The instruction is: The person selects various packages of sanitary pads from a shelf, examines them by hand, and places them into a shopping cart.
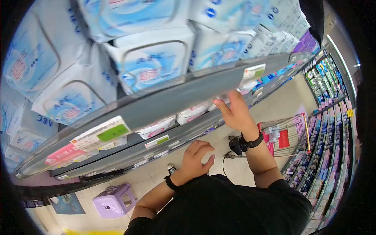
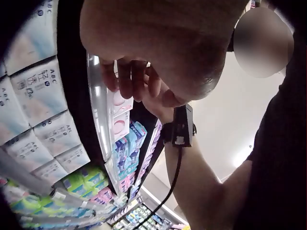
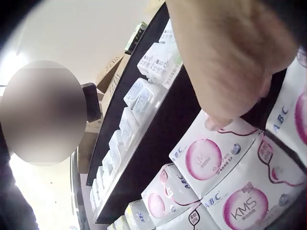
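Note:
In the head view my right hand (image 1: pixel 237 113) reaches in at the front edge of the grey shelf (image 1: pixel 184 98), its thumb raised and the other fingers partly hidden by the edge. The right wrist view has this hand (image 3: pixel 235 62) right over white ABC packs (image 3: pixel 204 158) with pink circles, a digit tip overlapping the top of one pack. No item shows in its grasp. My left hand (image 1: pixel 196 160) hangs before the lower shelf, empty, fingers loosely bent. Seen from the left wrist, its fingers (image 2: pixel 125 79) overlap the right hand.
Blue and white ABC packs (image 1: pixel 152 64) fill the shelf above. Green-marked price labels (image 1: pixel 103 133) line the shelf edges. A purple stool (image 1: pixel 111 201) stands on the floor at the left. A red wire shopping cart (image 1: pixel 284 135) is behind the right arm, beside another stocked shelf (image 1: pixel 327 156).

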